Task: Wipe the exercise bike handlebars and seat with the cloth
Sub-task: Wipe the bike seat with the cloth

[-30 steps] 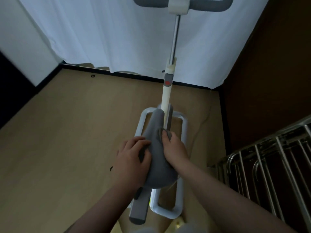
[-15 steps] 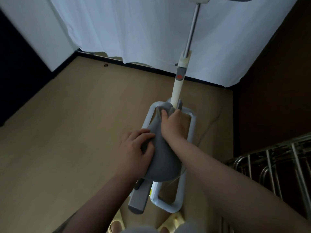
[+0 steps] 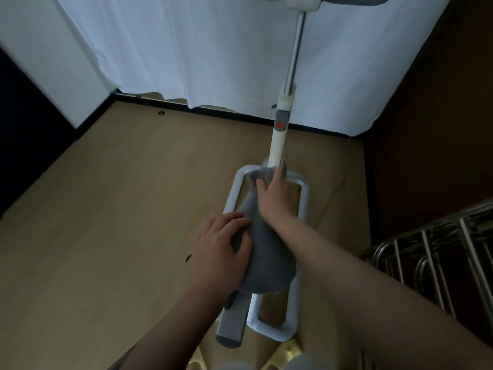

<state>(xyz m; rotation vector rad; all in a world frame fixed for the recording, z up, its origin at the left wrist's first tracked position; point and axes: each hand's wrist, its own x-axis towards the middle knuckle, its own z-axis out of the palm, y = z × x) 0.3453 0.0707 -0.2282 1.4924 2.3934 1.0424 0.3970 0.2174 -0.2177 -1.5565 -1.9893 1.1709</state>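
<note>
Left hand [image 3: 221, 244]: fingers curled over the seat [image 3: 266, 252] edge, steadying it.
Right hand [image 3: 272, 193]: presses the bunched cloth [image 3: 257, 175] on the seat nose.
Handlebars [image 3: 301, 0]: far beyond both hands.
Risk: cloth snagging the post [image 3: 277, 148].

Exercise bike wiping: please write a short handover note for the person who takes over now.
Left hand grips the wide rear of the seat.
Right hand presses the bunched grey cloth onto the seat's narrow front, beside the white post.
Handlebars sit at the top edge, barely in view.
Done: the seat wipe is under way.
Left: finish the seat; handlebar state cannot be judged.
</note>
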